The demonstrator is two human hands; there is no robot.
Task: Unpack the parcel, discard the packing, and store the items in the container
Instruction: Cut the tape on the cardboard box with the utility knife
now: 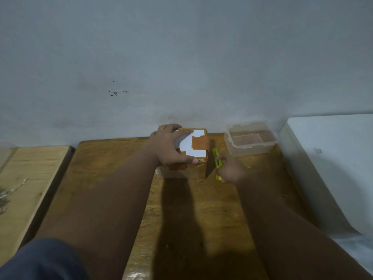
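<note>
Sitting at the back of the wooden counter [201,209], the taped cardboard parcel [189,156] looks still sealed, so unpacking has barely begun. The left hand [171,145] grips its top; the right hand [232,170] clenches a yellow-green utility knife [217,156] beside it. The clear plastic container [250,141] appears empty. The white label is overexposed, no writing readable.

Bare forearms, dark blue sleeve [46,257] at the left shoulder

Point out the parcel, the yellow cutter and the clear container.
parcel [193,146]: head view, white label on its top face.
yellow cutter [217,156]: head view, body above the right hand's grip.
clear container [250,147]: head view, front wall.
</note>
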